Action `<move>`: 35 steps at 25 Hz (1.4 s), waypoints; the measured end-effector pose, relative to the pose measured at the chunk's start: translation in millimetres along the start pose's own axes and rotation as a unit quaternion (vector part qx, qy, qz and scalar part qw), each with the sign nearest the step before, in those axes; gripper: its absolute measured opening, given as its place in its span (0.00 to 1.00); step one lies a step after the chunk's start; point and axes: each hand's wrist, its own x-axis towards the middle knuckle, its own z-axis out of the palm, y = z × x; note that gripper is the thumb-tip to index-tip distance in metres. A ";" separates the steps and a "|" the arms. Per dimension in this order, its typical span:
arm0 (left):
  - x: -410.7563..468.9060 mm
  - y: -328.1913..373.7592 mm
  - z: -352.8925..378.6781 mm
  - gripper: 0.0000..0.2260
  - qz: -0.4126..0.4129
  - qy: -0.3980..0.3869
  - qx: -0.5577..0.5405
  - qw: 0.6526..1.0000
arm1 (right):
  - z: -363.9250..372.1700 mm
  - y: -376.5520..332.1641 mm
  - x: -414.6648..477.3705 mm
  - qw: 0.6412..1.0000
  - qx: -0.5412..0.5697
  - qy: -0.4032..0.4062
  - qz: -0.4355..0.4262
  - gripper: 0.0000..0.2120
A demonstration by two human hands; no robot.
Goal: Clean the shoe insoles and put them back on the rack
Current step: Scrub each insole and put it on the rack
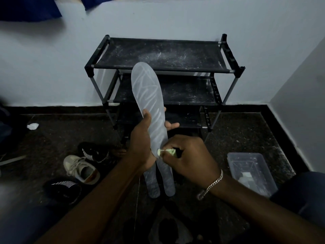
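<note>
Left hand (140, 138) gripping upright insole (149, 103), right hand (191, 159) pinching what looks like a green cloth (167, 151) against it, rack (158, 55) behind

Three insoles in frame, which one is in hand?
The streaked insole raised before the rack: the left hand grips it and the right hand presses a green wipe to its lower end. The other two insoles lie on the floor.

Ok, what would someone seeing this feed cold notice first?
The pale insole, streaked with white scrub marks, is held upright mid-frame by the left grip while the right grip rubs its lower end with a small green cloth. Behind it stands the dusty black shoe rack against the wall; two more insoles lie on the dark floor beneath the hands.
</note>
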 end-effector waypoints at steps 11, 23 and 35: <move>-6.3 -0.7 6.5 0.26 0.002 0.013 -0.006 1.000 | -7.3 7.3 9.1 0.999 -0.009 0.046 0.016 0.03; -7.2 -0.5 7.9 0.26 0.005 0.040 0.013 0.999 | -2.9 9.2 14.4 0.999 -0.002 0.048 -0.007 0.02; -8.4 -0.6 7.6 0.25 0.001 0.052 0.013 0.999 | -0.9 7.0 7.7 0.999 -0.015 0.029 -0.019 0.01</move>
